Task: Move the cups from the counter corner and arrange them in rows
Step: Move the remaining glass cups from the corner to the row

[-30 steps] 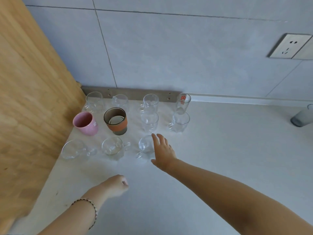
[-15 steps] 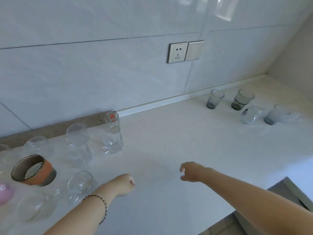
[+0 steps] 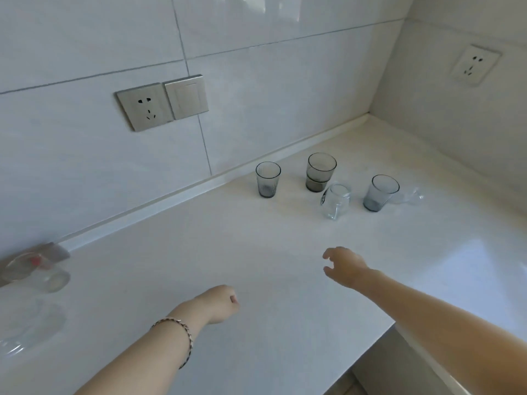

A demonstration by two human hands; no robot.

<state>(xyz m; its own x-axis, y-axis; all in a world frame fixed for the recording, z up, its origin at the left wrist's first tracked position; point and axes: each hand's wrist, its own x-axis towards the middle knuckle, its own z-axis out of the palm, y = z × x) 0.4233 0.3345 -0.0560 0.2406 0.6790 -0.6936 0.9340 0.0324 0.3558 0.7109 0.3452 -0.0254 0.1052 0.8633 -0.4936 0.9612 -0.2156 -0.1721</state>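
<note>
Several cups stand near the counter corner at the right: a grey ribbed glass (image 3: 268, 179), a taller smoky glass (image 3: 320, 171), a clear handled mug (image 3: 336, 201), another grey glass (image 3: 380, 193), and a clear cup lying behind it (image 3: 409, 195). My right hand (image 3: 343, 266) hovers over the white counter (image 3: 256, 252), fingers apart and curled, holding nothing, well short of the mug. My left hand (image 3: 219, 304) is a loose fist above the counter, empty. Blurred clear glasses (image 3: 34, 272) from the arranged rows show at the left edge.
A tiled wall with a metal socket and switch plate (image 3: 162, 102) runs behind the counter. Another socket (image 3: 476, 65) sits on the right wall. The counter's front edge drops off at the lower right (image 3: 399, 326).
The view has swung right, away from the rows of cups toward the corner cups. My right hand left the clear glass in the front row and moved right, empty.
</note>
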